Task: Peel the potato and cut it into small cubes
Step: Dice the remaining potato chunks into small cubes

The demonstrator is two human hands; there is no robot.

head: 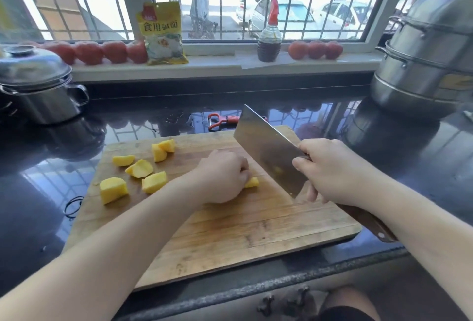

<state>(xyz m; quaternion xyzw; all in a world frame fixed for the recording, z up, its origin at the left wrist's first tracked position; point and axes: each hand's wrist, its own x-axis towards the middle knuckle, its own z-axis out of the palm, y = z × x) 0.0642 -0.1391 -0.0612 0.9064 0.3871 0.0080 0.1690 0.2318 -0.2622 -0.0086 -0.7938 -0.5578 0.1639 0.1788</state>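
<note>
On the wooden cutting board (230, 231) my left hand (222, 177) curls over a peeled yellow potato piece (252, 182), most of it hidden under the fingers. My right hand (330, 169) grips the handle of a broad steel cleaver (268, 149), whose blade is raised and tilted just right of that piece. Several cut yellow potato chunks (139, 168) lie scattered on the board's left part.
A red peeler (221, 120) lies on the black counter behind the board. A steel pot (38, 90) stands at the left, a stacked steel steamer (425, 59) at the right. Tomatoes (102, 52), a yellow packet (163, 34) and a sauce bottle (268, 36) line the windowsill.
</note>
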